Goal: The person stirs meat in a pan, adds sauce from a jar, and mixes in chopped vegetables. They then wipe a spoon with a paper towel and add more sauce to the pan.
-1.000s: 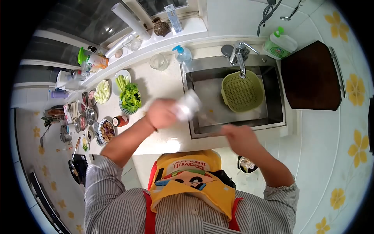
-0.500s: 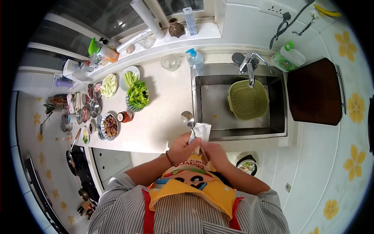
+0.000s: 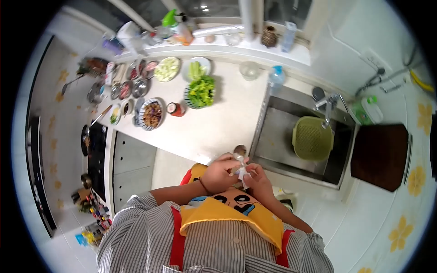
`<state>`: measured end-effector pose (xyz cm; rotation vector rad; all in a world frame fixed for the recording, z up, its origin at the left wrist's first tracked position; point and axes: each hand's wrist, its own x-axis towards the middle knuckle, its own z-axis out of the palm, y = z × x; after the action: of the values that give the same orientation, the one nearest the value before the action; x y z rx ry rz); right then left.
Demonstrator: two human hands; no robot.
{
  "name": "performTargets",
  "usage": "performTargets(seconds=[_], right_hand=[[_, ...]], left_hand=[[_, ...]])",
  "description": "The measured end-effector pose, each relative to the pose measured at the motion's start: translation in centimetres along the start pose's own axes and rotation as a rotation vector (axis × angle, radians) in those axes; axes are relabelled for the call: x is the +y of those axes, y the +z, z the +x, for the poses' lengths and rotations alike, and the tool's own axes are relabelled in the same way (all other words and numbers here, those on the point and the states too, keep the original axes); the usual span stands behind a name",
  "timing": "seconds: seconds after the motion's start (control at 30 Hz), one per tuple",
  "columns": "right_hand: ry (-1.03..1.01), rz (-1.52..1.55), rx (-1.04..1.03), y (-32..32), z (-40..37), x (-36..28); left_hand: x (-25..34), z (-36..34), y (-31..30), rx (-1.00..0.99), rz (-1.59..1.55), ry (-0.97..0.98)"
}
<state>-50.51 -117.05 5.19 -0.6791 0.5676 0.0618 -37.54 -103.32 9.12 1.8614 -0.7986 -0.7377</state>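
A metal spoon (image 3: pixel 240 149) points away from me, its bowl over the counter (image 3: pixel 227 123) near the front edge. My left hand (image 3: pixel 221 173) is closed around the spoon's handle. A white tissue (image 3: pixel 243 174) is wrapped about the handle, and my right hand (image 3: pixel 258 183) pinches it. Both hands are close together in front of the yellow apron (image 3: pixel 232 209).
The steel sink (image 3: pixel 280 132) with a green basket (image 3: pixel 313 138) is at the right. A bowl of lettuce (image 3: pixel 201 92), a red-brown jar (image 3: pixel 175 109) and a bowl of brown food (image 3: pixel 150 113) stand at the left. A glass (image 3: pixel 249 70) stands at the back.
The view has turned, so the counter and sink appear shifted right and tilted. The tissue, spread beside the spoon before, is now bunched around its handle between my hands.
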Motion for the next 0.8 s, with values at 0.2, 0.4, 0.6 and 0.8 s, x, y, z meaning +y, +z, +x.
performTargets(seconds=[0.2, 0.4, 0.6, 0.8], right_hand=[[0.033, -0.371, -0.077, 5.7, 2.5, -0.8], [0.09, -0.481, -0.253, 8.7, 4.7, 2.8], [0.104, -1.055, -0.402, 8.1, 8.6, 5.0], [-0.791, -2.141, 0.098, 1.9, 23.5, 11.9]], left_hand=[[-0.1, -1.8, -5.1, -0.114, -0.682, -0.192], [-3.3, -5.6, -7.2, 0.28, -0.402, -0.114], [-8.2, -7.8, -12.1, 0.712, -0.424, -0.289], [-20.2, -6.1, -21.7, 0.607, -0.333, -0.208]])
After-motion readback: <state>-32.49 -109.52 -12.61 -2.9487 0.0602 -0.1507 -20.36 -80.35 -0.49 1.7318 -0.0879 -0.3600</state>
